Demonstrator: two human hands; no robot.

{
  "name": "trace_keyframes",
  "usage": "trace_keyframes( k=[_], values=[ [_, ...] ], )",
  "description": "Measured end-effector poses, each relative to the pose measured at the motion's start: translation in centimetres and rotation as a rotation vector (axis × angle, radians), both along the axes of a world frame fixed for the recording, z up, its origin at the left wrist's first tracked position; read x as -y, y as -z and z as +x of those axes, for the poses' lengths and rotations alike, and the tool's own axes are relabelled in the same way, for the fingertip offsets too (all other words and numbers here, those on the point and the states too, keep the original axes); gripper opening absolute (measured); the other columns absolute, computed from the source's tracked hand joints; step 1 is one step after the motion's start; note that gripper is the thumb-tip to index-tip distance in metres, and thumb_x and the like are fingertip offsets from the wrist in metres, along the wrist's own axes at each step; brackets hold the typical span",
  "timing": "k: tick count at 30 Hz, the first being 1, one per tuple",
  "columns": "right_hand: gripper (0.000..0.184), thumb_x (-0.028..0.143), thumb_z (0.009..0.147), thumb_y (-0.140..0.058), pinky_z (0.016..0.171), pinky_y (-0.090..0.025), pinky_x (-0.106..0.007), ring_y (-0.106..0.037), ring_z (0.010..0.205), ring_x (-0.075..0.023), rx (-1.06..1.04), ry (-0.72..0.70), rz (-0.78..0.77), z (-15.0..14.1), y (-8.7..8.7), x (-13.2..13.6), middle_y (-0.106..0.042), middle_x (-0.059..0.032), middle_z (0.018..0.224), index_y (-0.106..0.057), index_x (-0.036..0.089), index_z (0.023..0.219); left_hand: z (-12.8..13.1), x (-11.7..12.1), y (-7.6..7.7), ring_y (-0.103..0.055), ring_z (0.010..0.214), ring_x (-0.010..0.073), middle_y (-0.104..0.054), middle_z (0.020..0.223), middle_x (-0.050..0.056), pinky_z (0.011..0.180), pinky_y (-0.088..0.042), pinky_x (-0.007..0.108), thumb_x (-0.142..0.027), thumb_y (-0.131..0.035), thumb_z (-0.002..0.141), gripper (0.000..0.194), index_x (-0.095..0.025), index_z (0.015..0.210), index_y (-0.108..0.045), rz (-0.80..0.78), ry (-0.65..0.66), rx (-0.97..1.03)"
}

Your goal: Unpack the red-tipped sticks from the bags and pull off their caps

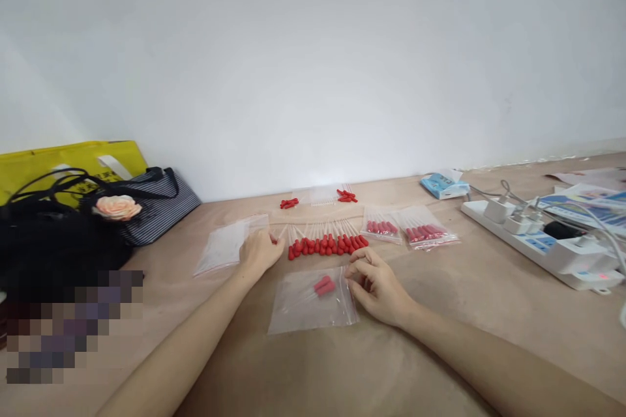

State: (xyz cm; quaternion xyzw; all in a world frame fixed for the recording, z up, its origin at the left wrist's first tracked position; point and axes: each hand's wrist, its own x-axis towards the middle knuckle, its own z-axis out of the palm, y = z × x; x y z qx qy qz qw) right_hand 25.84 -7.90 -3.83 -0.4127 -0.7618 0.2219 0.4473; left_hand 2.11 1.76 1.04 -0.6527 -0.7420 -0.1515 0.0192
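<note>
A row of droppers with red bulbs [325,245] and thin clear stems lies in the middle of the table, bulbs towards me. My left hand [261,252] is at the row's left end, over the edge of a stack of clear zip bags [220,247]. Its thumb and forefinger are pinched together; what is between them is too small to make out. My right hand [379,287] pinches the right, zip edge of a clear zip bag [293,313] lying flat in front of me. Inside this bag are a few red-bulbed droppers [325,286].
Two filled dropper bags [382,227] [424,228] lie right of the row. Loose red bulbs [289,203] and a bag of stems [317,195] sit by the wall. A tissue pack [444,186] and power strip [542,247] are right; bags [156,202] stand left.
</note>
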Motion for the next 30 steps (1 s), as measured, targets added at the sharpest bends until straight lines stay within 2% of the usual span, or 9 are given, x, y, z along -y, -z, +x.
trace_keyframes(
  k=[3,5,7,11,15,22,27,30],
  values=[
    [0.011,0.010,0.073,-0.048,0.050,-0.044,-0.022,-0.048,0.054,-0.0057,0.011,-0.001,0.014,0.0,0.1,0.0,-0.047,-0.0048,0.095,-0.053,0.019,0.077,-0.6,1.7,0.4,-0.058,0.084,0.0237,-0.062,0.086,0.006,0.070,-0.043,0.030,-0.036,-0.054,0.069,0.017,-0.020,0.074,-0.056,0.032,0.122,0.020],
    [0.011,0.011,0.073,-0.047,0.051,-0.044,-0.022,-0.049,0.056,-0.0063,0.024,-0.003,0.012,0.0,0.1,0.0,-0.047,-0.0046,0.094,-0.053,0.019,0.077,-1.5,2.7,0.6,-0.054,0.092,0.0227,-0.059,0.094,0.007,0.078,-0.042,0.031,-0.036,-0.056,0.068,0.023,-0.019,0.083,-0.055,0.110,0.243,0.047],
    [0.011,0.011,0.073,-0.047,0.051,-0.044,-0.022,-0.049,0.057,-0.0068,0.038,-0.003,0.005,0.1,0.0,0.0,-0.047,-0.0043,0.093,-0.053,0.019,0.078,-2.5,3.5,0.9,-0.053,0.095,0.0223,-0.055,0.100,0.008,0.083,-0.042,0.033,-0.034,-0.059,0.065,0.030,-0.019,0.090,-0.054,0.137,0.302,0.105],
    [0.012,0.009,0.072,-0.047,0.051,-0.043,-0.022,-0.049,0.056,-0.0064,0.050,0.000,-0.003,0.1,0.1,0.0,-0.048,-0.0037,0.092,-0.053,0.019,0.077,-4.3,3.7,1.5,-0.058,0.085,0.0187,-0.059,0.093,0.006,0.076,-0.048,0.030,-0.025,-0.059,0.063,0.029,-0.018,0.091,-0.052,-0.005,0.294,0.369],
    [0.012,0.009,0.073,-0.047,0.053,-0.044,-0.022,-0.049,0.056,-0.0063,0.050,-0.002,0.005,0.1,0.1,0.0,-0.048,-0.0039,0.094,-0.052,0.019,0.078,-4.1,2.7,2.1,-0.060,0.079,0.0161,-0.063,0.086,0.005,0.078,-0.049,0.030,-0.018,-0.053,0.066,0.019,-0.016,0.085,-0.054,-0.009,0.330,0.577],
    [0.013,0.009,0.073,-0.047,0.053,-0.044,-0.022,-0.050,0.057,-0.0070,0.053,-0.012,-0.003,0.1,0.2,-0.1,-0.049,-0.0033,0.090,-0.052,0.019,0.078,-1.8,2.4,2.4,-0.062,0.087,0.0160,-0.065,0.094,0.005,0.087,-0.048,0.031,-0.013,-0.053,0.063,0.024,-0.016,0.087,-0.054,0.002,0.362,0.733],
    [0.013,0.011,0.073,-0.047,0.052,-0.041,-0.021,-0.049,0.055,-0.0071,0.079,0.005,-0.003,0.2,0.1,0.0,-0.051,-0.0013,0.083,-0.053,0.019,0.081,-2.0,2.5,3.0,-0.060,0.097,0.0179,-0.061,0.108,0.010,0.090,-0.046,0.034,-0.009,-0.049,0.061,0.039,-0.014,0.100,-0.051,0.017,0.344,0.777],
    [0.013,0.012,0.072,-0.047,0.050,-0.039,-0.021,-0.048,0.053,-0.0071,0.100,0.056,-0.015,0.3,0.0,0.0,-0.052,-0.0002,0.079,-0.052,0.019,0.081,-2.4,2.5,3.4,-0.059,0.098,0.0191,-0.060,0.108,0.012,0.090,-0.046,0.035,-0.009,-0.047,0.060,0.041,-0.012,0.101,-0.051,0.038,0.356,0.719]
  ],
)
